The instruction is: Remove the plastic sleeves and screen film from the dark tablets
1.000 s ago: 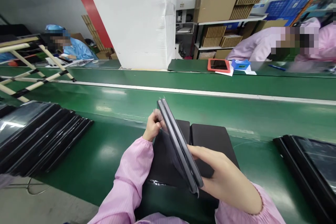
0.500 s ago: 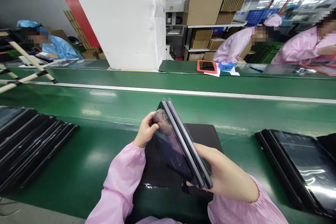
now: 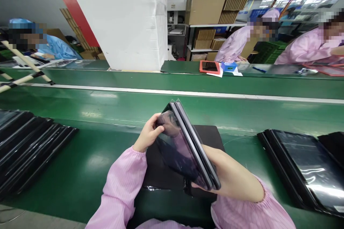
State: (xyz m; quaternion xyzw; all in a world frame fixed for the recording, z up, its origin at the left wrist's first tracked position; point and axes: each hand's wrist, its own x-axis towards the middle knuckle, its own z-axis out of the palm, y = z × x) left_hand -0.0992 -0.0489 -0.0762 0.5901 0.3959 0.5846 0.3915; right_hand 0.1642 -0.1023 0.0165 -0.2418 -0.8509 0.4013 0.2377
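Observation:
Two dark tablets [image 3: 180,152] with grey edges stand face to back, tilted on edge, over a black flat pad [image 3: 161,173]. My right hand [image 3: 232,173] is closed around their right side and lower edge; some of its fingers are hidden behind them. My left hand [image 3: 149,131] pinches the left edge of the near tablet, with the thumb in front at its upper left. Clear film shows at the tablets' top corners, and the near screen is glossy with reflections. Whether the left fingers hold film or the tablet itself is hard to tell.
A row of overlapping black tablets [image 3: 34,146] lies at the left, and more wrapped tablets [image 3: 309,171] lie at the right. Beyond the green bench [image 3: 107,157], a red-framed tablet [image 3: 209,67] and a blue box [image 3: 229,67] sit on the far ledge. Several co-workers sit across.
The two tablets and both hands keep nearly the same pose. The view has shifted slightly, so the background and side stacks appear a little further left.

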